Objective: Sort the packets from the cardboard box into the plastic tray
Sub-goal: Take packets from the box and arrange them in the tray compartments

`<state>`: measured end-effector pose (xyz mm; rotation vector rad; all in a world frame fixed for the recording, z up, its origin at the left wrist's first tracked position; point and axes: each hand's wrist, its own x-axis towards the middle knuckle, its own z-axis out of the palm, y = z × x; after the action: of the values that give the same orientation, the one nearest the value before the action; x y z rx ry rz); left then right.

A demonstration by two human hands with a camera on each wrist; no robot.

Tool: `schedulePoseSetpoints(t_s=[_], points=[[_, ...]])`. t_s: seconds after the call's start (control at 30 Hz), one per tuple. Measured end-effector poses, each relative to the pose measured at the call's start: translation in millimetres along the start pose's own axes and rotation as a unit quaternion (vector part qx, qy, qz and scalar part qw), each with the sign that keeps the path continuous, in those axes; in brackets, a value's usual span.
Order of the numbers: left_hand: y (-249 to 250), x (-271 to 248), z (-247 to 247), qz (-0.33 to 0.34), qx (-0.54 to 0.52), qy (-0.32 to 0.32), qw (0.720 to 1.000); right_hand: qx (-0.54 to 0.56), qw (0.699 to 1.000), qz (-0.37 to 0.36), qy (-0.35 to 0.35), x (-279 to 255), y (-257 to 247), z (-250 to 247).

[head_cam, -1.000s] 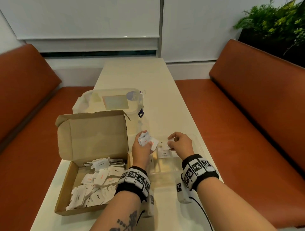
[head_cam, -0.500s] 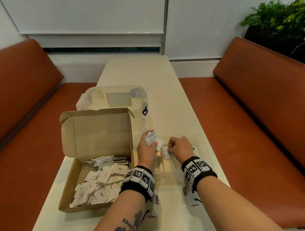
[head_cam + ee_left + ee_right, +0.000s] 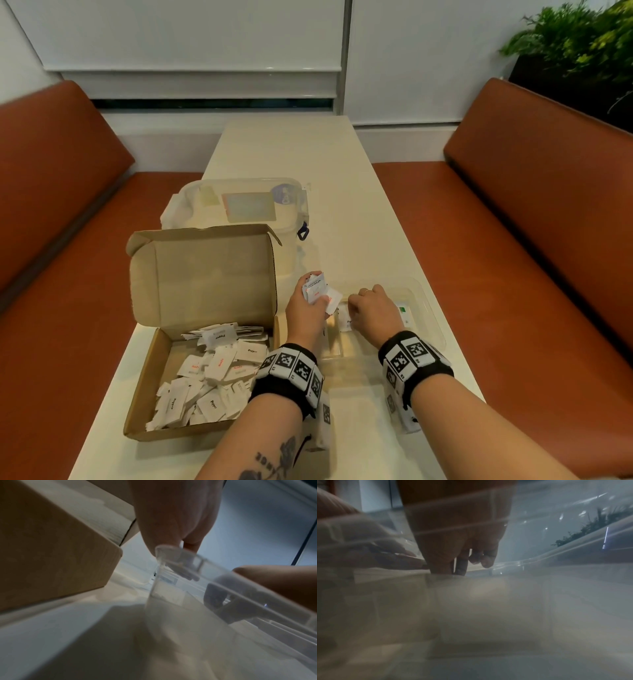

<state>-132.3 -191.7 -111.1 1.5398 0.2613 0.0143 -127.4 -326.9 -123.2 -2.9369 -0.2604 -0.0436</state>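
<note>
An open cardboard box (image 3: 147, 373) at the table's left holds several white packets (image 3: 219, 370). To its right lies the clear plastic tray (image 3: 430, 308) with a green-marked packet (image 3: 404, 310) inside. My left hand (image 3: 301, 308) grips a small stack of packets (image 3: 317, 289) above the tray's left end. My right hand (image 3: 371, 308) is low inside the tray, fingers curled, and pinches a white packet (image 3: 343, 320) by the tray floor. In the right wrist view the fingertips (image 3: 462, 566) point down at the tray floor. The left wrist view shows the box wall (image 3: 51, 547) and the tray corner (image 3: 171, 555).
A lidded clear container (image 3: 239, 205) stands behind the box. The narrow cream table (image 3: 291, 154) runs away from me between two orange benches (image 3: 513, 240). A plant (image 3: 575, 44) sits at the far right.
My right hand has sunk lower into the tray with its packet. The left hand keeps its stack in about the same place.
</note>
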Motion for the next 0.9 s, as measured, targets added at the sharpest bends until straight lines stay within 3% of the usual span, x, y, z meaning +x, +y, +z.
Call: schedulePoseSetpoints(t_s=[0.2,0.33,0.47,0.6,0.73,0.9], points=[[0.5,0.2,-2.3,0.005,0.008,-0.019,1.0,0.01,1.0,0.011,-0.004,0.4,-2.2,-1.1],[1.1,1.2,-2.3,0.007,0.018,-0.028,0.999,0.123,0.991,0.058,0.012,1.8,-4.7,-8.0],[0.1,0.7,-0.9,-0.008,-0.026,-0.022,0.999,0.295,0.945,0.136,0.022,5.0,-11.5,-19.1],[-0.5,-1.1,0.7,-0.018,-0.06,-0.014,0.998,0.418,0.895,0.157,0.017,2.9,-14.6,-26.4],[-1.0,-2.6,1.8,-0.021,-0.085,-0.018,0.996,0.487,0.855,0.176,0.024,-0.4,-11.3,-32.6],[-1.1,-4.1,3.6,-0.019,-0.088,-0.034,0.995,0.513,0.839,0.18,-0.011,-3.7,-6.3,-36.2]])
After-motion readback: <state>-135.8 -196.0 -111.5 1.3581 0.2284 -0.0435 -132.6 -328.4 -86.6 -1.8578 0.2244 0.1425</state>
